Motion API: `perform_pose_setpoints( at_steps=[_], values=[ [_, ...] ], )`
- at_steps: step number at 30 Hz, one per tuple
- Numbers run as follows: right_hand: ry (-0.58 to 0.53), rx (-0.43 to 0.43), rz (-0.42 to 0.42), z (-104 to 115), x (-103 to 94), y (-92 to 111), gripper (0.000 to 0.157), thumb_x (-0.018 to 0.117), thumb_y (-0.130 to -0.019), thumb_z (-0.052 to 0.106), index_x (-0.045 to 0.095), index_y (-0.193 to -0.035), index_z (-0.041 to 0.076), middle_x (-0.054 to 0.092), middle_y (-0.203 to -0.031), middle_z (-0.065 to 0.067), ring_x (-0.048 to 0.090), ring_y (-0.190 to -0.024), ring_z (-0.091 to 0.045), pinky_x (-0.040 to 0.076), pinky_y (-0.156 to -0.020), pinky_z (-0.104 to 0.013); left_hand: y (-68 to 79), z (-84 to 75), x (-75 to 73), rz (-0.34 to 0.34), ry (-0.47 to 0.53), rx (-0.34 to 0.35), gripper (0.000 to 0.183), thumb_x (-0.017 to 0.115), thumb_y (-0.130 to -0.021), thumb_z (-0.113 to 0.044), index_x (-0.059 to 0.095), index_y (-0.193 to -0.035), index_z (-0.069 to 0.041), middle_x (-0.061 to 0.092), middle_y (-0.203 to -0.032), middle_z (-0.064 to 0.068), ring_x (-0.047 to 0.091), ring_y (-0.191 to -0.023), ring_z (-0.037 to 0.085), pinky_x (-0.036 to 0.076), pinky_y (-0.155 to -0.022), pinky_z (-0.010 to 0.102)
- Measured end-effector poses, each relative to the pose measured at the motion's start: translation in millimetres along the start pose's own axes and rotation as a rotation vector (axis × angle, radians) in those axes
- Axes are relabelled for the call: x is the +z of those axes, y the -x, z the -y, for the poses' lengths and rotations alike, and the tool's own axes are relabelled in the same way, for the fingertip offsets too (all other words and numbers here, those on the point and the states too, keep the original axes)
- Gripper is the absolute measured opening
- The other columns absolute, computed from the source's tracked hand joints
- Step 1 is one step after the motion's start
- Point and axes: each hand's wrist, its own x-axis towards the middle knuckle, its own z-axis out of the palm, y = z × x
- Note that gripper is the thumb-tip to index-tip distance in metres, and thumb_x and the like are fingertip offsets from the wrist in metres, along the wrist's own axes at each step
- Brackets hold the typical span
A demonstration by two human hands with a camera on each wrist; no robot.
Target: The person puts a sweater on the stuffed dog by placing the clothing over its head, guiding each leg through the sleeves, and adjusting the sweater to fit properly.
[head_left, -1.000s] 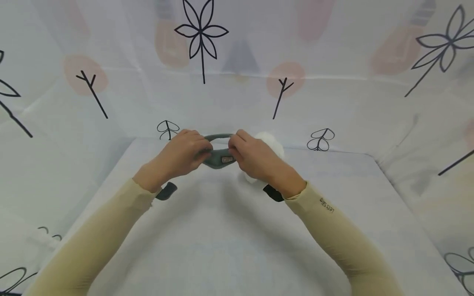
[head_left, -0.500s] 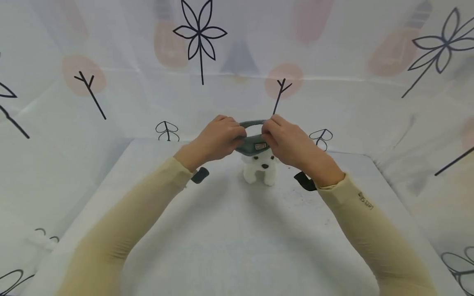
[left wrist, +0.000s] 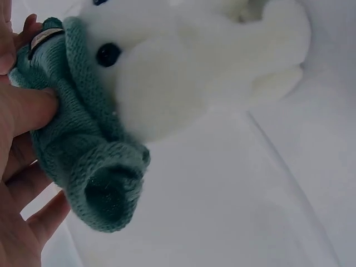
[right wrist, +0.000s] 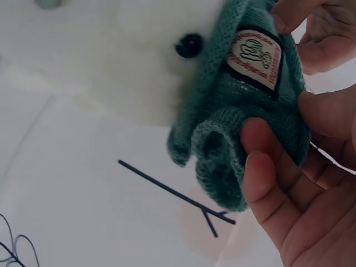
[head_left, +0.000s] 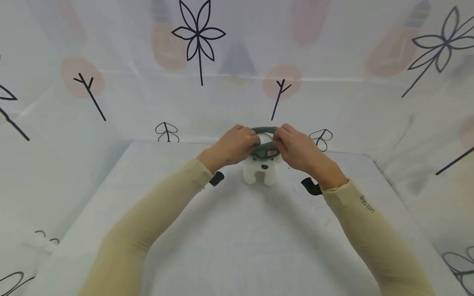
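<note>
A white plush dog (head_left: 258,170) stands on the white surface toward the back, facing me. A small green knitted sweater (head_left: 265,151) is over the top of its head, its lower edge just above the eyes. My left hand (head_left: 238,144) pinches one side of the sweater and my right hand (head_left: 298,149) the other, holding the ring of cloth spread. In the left wrist view, a sleeve (left wrist: 108,189) hangs with its opening showing beside the dog's cheek. The right wrist view shows a sewn patch (right wrist: 256,58) on the sweater's front and my right fingers (right wrist: 261,178) by another sleeve.
A white cloth backdrop (head_left: 237,98) printed with flowers and twigs rises behind and at both sides of the white tabletop (head_left: 237,238). Black devices (head_left: 311,187) stick out under my wrists.
Both hands have carried the sweater rightward from left of the plush dog to over it, then lowered it onto its head. The dog stays in place.
</note>
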Motion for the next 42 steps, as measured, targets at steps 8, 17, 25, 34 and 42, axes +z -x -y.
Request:
perform_pose_setpoints(
  at_steps=[8, 17, 25, 34, 42],
  values=[
    [-0.027, 0.033, 0.059, -8.7, 12.8, -0.7, 0.018, 0.054, -0.098, 0.023, 0.054, -0.109, 0.008, 0.056, -0.104, -0.006, 0.052, -0.084, -0.021, 0.044, -0.072, -0.039, 3.9, 3.8, 13.2, -0.041, 0.042, -0.004, 0.014, 0.057, -0.096, -0.017, 0.067, -0.105, -0.013, 0.061, -0.097, 0.000, 0.059, -0.094, 0.016, 0.040, -0.096, 0.038],
    [-0.016, 0.099, 0.082, -21.9, 28.3, 3.1, 0.054, 0.066, -0.087, 0.045, 0.050, -0.127, 0.012, 0.050, -0.124, -0.007, 0.058, -0.085, -0.023, 0.048, -0.073, -0.043, 12.4, 10.5, 33.7, -0.104, 0.128, -0.041, 0.042, 0.061, -0.091, -0.043, 0.057, -0.119, -0.013, 0.052, -0.112, 0.003, 0.052, -0.099, 0.015, 0.039, -0.097, 0.041],
    [-0.054, 0.127, 0.106, -31.4, 44.0, 5.3, 0.079, 0.066, -0.079, 0.062, 0.039, -0.138, 0.016, 0.048, -0.132, -0.006, 0.059, -0.095, -0.025, 0.049, -0.079, -0.047, 19.8, 11.3, 52.5, -0.105, 0.182, -0.086, 0.067, 0.069, -0.083, -0.050, 0.042, -0.132, -0.015, 0.043, -0.131, 0.010, 0.052, -0.110, 0.020, 0.040, -0.097, 0.043],
    [-0.160, 0.084, 0.076, -43.3, 67.8, 7.3, 0.097, 0.079, -0.072, 0.051, 0.028, -0.147, 0.015, 0.039, -0.145, -0.009, 0.048, -0.123, -0.029, 0.042, -0.096, -0.051, 24.5, 12.3, 77.3, -0.147, 0.279, -0.141, 0.079, 0.079, -0.076, -0.043, 0.033, -0.133, -0.015, 0.037, -0.136, 0.012, 0.057, -0.101, 0.025, 0.048, -0.088, 0.041],
    [-0.296, 0.021, -0.038, -43.6, 87.5, 9.2, 0.093, 0.084, -0.073, 0.029, 0.029, -0.145, 0.009, 0.042, -0.139, -0.013, 0.047, -0.124, -0.029, 0.041, -0.099, -0.047, 36.8, 9.8, 86.2, -0.305, 0.375, -0.110, 0.069, 0.082, -0.076, -0.029, 0.036, -0.125, -0.013, 0.037, -0.133, 0.015, 0.058, -0.102, 0.027, 0.049, -0.088, 0.038]
  ],
)
